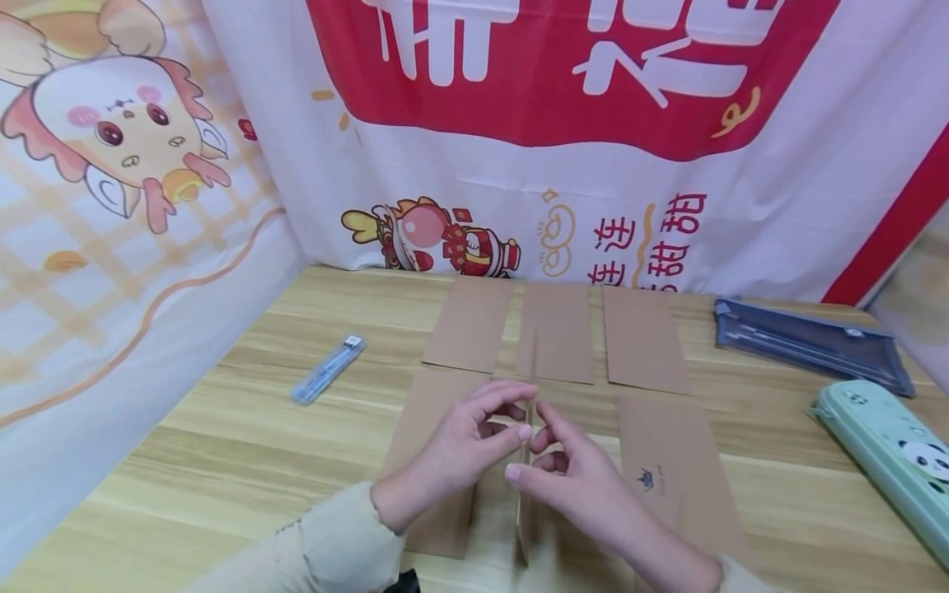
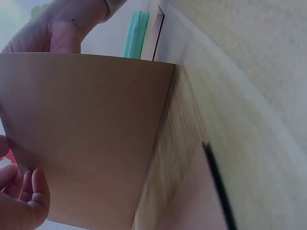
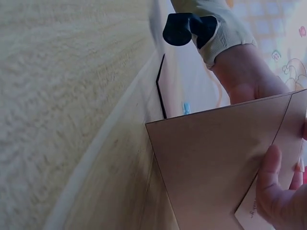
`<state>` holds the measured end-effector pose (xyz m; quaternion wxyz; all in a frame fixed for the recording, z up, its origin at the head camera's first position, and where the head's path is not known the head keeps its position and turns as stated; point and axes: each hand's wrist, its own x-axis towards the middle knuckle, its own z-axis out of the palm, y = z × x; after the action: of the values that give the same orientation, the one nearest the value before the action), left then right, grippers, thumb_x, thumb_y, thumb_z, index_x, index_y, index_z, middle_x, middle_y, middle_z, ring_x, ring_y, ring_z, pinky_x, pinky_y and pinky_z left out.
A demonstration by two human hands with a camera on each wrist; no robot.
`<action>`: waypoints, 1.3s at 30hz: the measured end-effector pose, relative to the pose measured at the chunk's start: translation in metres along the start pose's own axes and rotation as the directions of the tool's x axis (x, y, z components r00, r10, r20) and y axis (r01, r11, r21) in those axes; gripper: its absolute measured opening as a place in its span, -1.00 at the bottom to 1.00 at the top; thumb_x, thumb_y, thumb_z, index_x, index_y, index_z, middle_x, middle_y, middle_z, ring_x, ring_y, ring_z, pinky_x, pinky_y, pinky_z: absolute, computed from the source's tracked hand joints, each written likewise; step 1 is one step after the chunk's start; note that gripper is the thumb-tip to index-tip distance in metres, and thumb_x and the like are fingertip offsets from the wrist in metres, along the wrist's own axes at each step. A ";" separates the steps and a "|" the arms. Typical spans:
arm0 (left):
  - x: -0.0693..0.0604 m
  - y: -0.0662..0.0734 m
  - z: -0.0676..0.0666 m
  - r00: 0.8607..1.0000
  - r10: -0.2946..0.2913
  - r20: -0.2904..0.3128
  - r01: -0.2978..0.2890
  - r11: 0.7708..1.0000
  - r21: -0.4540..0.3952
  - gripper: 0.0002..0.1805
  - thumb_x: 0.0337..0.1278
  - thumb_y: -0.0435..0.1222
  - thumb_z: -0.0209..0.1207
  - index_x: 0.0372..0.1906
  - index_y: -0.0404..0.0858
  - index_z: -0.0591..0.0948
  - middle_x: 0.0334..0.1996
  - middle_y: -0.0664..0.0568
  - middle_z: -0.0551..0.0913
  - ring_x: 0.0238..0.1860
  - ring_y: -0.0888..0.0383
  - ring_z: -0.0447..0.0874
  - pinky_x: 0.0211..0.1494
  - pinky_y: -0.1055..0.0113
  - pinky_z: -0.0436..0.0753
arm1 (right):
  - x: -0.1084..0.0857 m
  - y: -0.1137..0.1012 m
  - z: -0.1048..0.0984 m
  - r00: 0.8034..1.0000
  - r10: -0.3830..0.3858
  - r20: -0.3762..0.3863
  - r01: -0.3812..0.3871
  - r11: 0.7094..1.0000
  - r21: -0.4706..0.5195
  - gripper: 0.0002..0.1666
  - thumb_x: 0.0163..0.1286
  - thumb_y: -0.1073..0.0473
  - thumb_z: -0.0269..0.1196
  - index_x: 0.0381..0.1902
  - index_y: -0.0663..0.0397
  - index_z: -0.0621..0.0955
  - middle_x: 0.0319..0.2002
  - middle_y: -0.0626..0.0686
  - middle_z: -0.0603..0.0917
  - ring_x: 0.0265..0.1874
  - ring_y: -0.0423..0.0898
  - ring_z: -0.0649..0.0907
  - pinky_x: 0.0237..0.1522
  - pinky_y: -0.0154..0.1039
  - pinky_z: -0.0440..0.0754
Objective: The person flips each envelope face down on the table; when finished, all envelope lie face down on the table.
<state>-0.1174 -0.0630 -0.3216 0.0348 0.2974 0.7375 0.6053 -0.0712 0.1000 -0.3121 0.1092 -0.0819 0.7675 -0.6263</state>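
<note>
Above the wooden table (image 1: 222, 461), in the head view, our left hand (image 1: 470, 436) and right hand (image 1: 586, 478) pinch a brown envelope (image 1: 523, 523) held upright between them. From the left wrist we see its plain face; from the right, our thumb against the other face.

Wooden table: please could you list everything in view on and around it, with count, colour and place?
Flat kraft envelopes: five, brown, three behind, two nearer
Upright kraft envelope: one, brown, between the hands
Slim clear case: one, light blue, table's left
Mesh pouch: one, dark blue, back right
Panda pencil case: one, mint green, right edge
Table: one, light wood, beneath these
Printed cloths: two, red-white behind, white-orange left
Wrist device: one, black, left cuff
Sleeves: two, cream, at the wrists
Left hand: one, bare, gripping the upright kraft envelope
Right hand: one, bare, gripping it too
</note>
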 end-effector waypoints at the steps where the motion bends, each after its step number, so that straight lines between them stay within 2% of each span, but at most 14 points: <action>1: 0.000 0.000 0.000 1.000 -0.002 0.000 0.002 1.000 -0.016 -0.56 0.12 -0.43 0.13 0.14 -0.41 0.46 0.13 -0.23 0.44 -0.02 -0.09 0.49 -0.01 0.30 0.62 | 0.001 0.000 0.000 1.000 0.005 0.017 -0.005 1.000 0.016 0.05 0.09 0.12 0.36 0.42 0.22 0.05 -0.15 0.16 0.43 -0.39 -0.16 0.53 -0.40 -0.40 0.58; 6: -0.001 -0.002 0.000 1.000 -0.020 0.002 0.020 0.998 -0.057 -0.56 0.16 -0.45 0.09 0.18 -0.39 0.42 0.17 -0.20 0.41 0.01 -0.15 0.45 0.01 0.40 0.59 | 0.006 0.003 0.002 0.994 0.009 0.111 -0.023 0.991 0.129 0.07 0.13 0.19 0.32 0.44 0.18 -0.04 -0.33 0.09 0.43 -0.55 -0.21 0.50 -0.46 -0.36 0.61; 11: -0.003 -0.004 -0.001 0.998 -0.068 -0.008 0.067 0.995 -0.079 -0.57 0.22 -0.42 0.03 0.21 -0.35 0.40 0.20 -0.14 0.40 0.00 -0.03 0.45 0.02 0.38 0.58 | 0.009 0.006 0.002 0.985 0.008 0.173 -0.048 0.973 0.227 0.09 0.15 0.23 0.29 0.45 0.16 -0.13 -0.42 0.03 0.41 -0.64 -0.21 0.50 -0.52 -0.37 0.62; 16: -0.004 -0.009 -0.002 0.999 -0.049 -0.005 0.047 0.988 -0.147 -0.58 0.26 -0.45 -0.04 0.21 -0.40 0.38 0.18 -0.18 0.39 -0.03 0.06 0.43 0.03 0.34 0.59 | 0.010 0.001 0.002 0.973 0.039 0.228 -0.109 0.946 0.306 0.10 0.14 0.33 0.24 0.45 0.10 -0.18 -0.47 -0.02 0.39 -0.68 -0.26 0.48 -0.59 -0.43 0.59; 19: -0.004 -0.011 -0.001 1.000 -0.029 0.002 0.029 0.981 -0.193 -0.58 0.25 -0.47 -0.06 0.21 -0.44 0.36 0.18 -0.22 0.37 -0.02 0.07 0.43 0.03 0.33 0.59 | 0.010 -0.003 0.000 0.969 0.062 0.241 -0.139 0.937 0.320 0.11 0.11 0.38 0.21 0.45 0.11 -0.19 -0.49 -0.04 0.38 -0.70 -0.28 0.47 -0.62 -0.46 0.57; 22: -0.004 -0.012 0.001 1.000 -0.012 0.005 0.013 0.975 -0.221 -0.58 0.25 -0.48 -0.07 0.21 -0.47 0.35 0.20 -0.24 0.34 -0.01 0.05 0.43 0.05 0.26 0.59 | 0.009 -0.005 -0.002 0.969 0.077 0.234 -0.147 0.942 0.300 0.11 0.09 0.40 0.19 0.45 0.16 -0.21 -0.50 -0.04 0.37 -0.71 -0.28 0.45 -0.64 -0.47 0.55; 26: -0.003 -0.011 0.004 0.999 0.029 0.015 -0.025 0.974 -0.223 -0.56 0.25 -0.50 -0.07 0.23 -0.49 0.32 0.27 -0.25 0.28 0.07 0.00 0.43 0.11 0.17 0.56 | 0.005 -0.004 -0.007 0.977 0.073 0.202 -0.127 0.955 0.267 0.11 0.08 0.42 0.16 0.45 0.15 -0.22 -0.50 -0.04 0.35 -0.72 -0.29 0.43 -0.68 -0.48 0.53; 29: -0.003 -0.008 0.003 0.999 0.032 0.017 -0.027 0.972 -0.233 -0.54 0.25 -0.50 -0.07 0.25 -0.49 0.30 0.26 -0.27 0.29 0.10 -0.01 0.44 0.12 0.23 0.55 | 0.001 0.000 -0.012 0.981 0.038 0.189 -0.091 0.955 0.282 0.12 0.09 0.43 0.14 0.46 0.09 -0.23 -0.49 -0.05 0.33 -0.73 -0.31 0.42 -0.71 -0.49 0.50; 32: -0.004 -0.003 -0.001 1.000 -0.012 -0.002 0.011 0.969 -0.247 -0.53 0.23 -0.50 -0.05 0.26 -0.48 0.28 0.15 -0.34 0.39 0.06 -0.02 0.50 0.10 0.33 0.56 | -0.002 0.006 -0.017 0.982 -0.036 0.185 -0.029 0.943 0.333 0.12 0.09 0.43 0.13 0.45 0.08 -0.26 -0.47 -0.06 0.32 -0.74 -0.34 0.41 -0.74 -0.49 0.49; 35: -0.006 -0.003 -0.007 0.995 -0.085 -0.060 0.068 0.967 -0.245 -0.54 0.23 -0.51 -0.05 0.24 -0.50 0.29 0.09 -0.38 0.43 0.04 -0.04 0.51 0.07 0.36 0.57 | -0.003 0.014 -0.025 0.982 -0.100 0.160 0.030 0.921 0.388 0.11 0.10 0.45 0.11 0.45 0.08 -0.26 -0.46 -0.08 0.30 -0.75 -0.38 0.39 -0.77 -0.51 0.48; 37: -0.007 -0.006 -0.012 0.982 -0.156 -0.111 0.123 0.959 -0.257 -0.54 0.22 -0.52 -0.04 0.23 -0.51 0.30 0.10 -0.39 0.42 0.04 -0.07 0.50 0.05 0.39 0.58 | -0.003 0.019 -0.031 0.980 -0.131 0.147 0.057 0.903 0.426 0.10 0.12 0.45 0.10 0.45 0.05 -0.27 -0.46 -0.10 0.27 -0.75 -0.41 0.39 -0.79 -0.53 0.46; 39: -0.009 -0.011 -0.016 0.961 -0.230 -0.154 0.180 0.942 -0.283 -0.55 0.20 -0.54 -0.04 0.21 -0.51 0.32 0.11 -0.37 0.41 0.02 -0.05 0.50 0.01 0.42 0.59 | -0.003 0.024 -0.037 0.978 -0.156 0.136 0.075 0.880 0.469 0.10 0.13 0.45 0.08 0.46 -0.02 -0.27 -0.44 -0.11 0.22 -0.76 -0.44 0.39 -0.80 -0.57 0.43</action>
<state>-0.1209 -0.0820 -0.3299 0.0688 0.1536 0.6763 0.7171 -0.0777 0.1406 -0.3279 0.1528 -0.1524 0.5782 -0.7868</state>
